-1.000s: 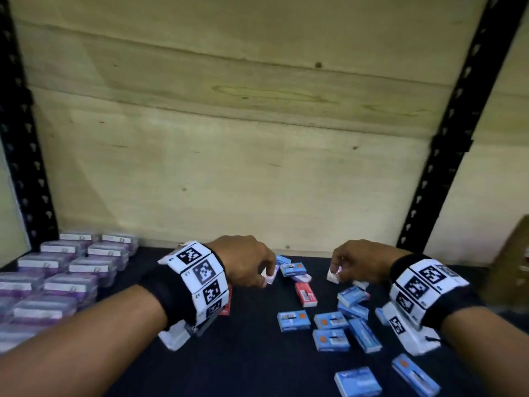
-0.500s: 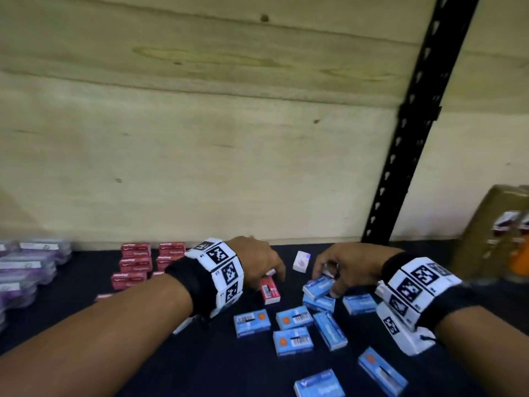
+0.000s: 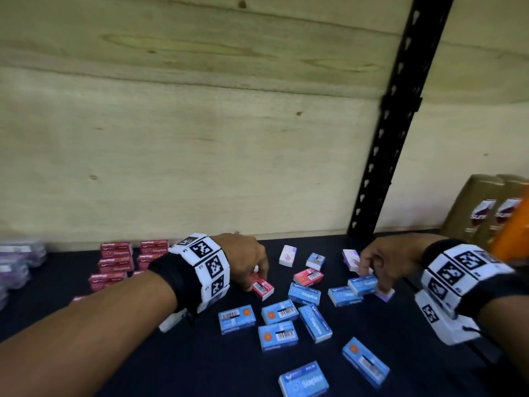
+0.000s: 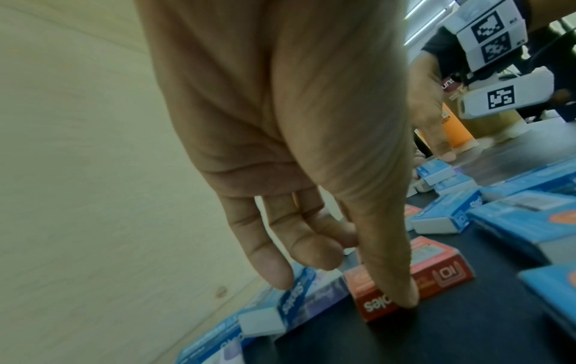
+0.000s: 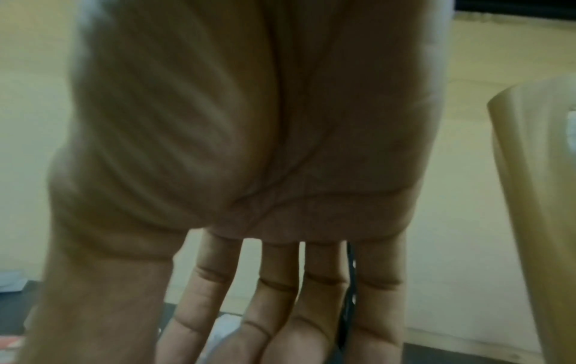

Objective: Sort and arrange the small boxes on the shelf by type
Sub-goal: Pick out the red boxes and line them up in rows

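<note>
Small staple boxes lie on the dark shelf (image 3: 143, 353). My left hand (image 3: 257, 277) pinches a loose red box (image 3: 263, 289) between thumb and fingers; the left wrist view shows the thumb on the red box (image 4: 436, 273), with a blue box (image 4: 299, 293) under the fingertips. My right hand (image 3: 372, 277) reaches down with straight fingers (image 5: 274, 307) onto a blue box (image 3: 362, 285) and a pale purple box (image 3: 385, 295). Several blue boxes (image 3: 279, 310) lie scattered in front. Another red box (image 3: 307, 277) and a white-purple box (image 3: 287, 255) lie between the hands.
Stacked red boxes (image 3: 117, 259) stand in rows at the back left, with purple boxes (image 3: 17, 262) further left. A black shelf upright (image 3: 398, 116) rises behind the right hand. Gold bottles (image 3: 481, 213) and an orange object (image 3: 512, 233) stand at the far right. A plywood wall (image 3: 200, 138) backs the shelf.
The head view has swung right, so the red stacks came into sight. My left hand has settled on the loose red box. My right hand stays over the boxes at the right.
</note>
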